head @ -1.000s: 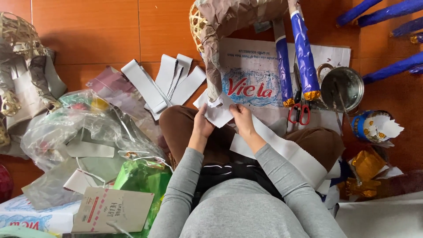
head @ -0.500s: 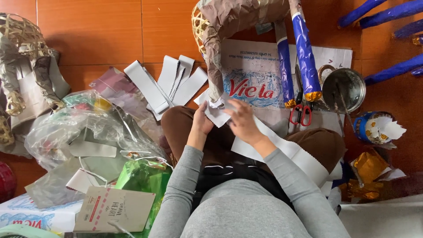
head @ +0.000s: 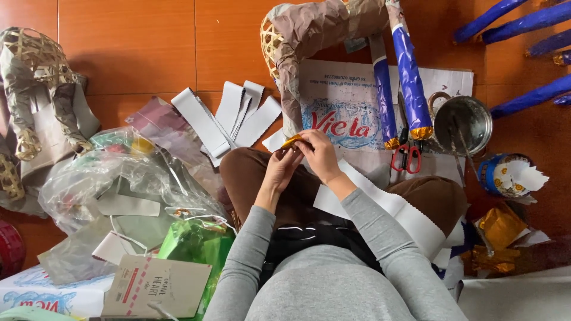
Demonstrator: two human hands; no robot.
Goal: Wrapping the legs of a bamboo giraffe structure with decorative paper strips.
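Gold foil, a small crumpled strip (head: 291,141), sits pinched between both hands right above the person's knees, and that seems the sensible place for it: close to the body, where fingers can work a fiddly piece without reaching. The left hand (head: 279,169) is curled with its fingertips closed on the near end of the strip, while the right hand (head: 321,156) wraps over from the other side, thumb and fingers gripping the far end, so the foil lies directly between the two, touching both. The person sits on the orange tiled floor (head: 137,53) with everything fanned out within arm's reach. A long white paper band (head: 389,208) drapes across the lap under the right forearm, probably parked there to keep it handy. Just beyond the hands lies a printed white sheet (head: 345,113), likely a work mat, and on it rest two blue foil-wrapped sticks (head: 410,89) with gold tips, red-handled scissors (head: 405,156) beside them, and a metal pot (head: 463,123) near its right edge. A paper-covered bamboo frame (head: 297,41) stands past the sheet. Cut white paper strips (head: 232,116) lie to the left, then clear plastic bags (head: 101,178) and a green bag (head: 196,244). More gold foil scraps (head: 496,235) are heaped on the right, well apart from the hands.
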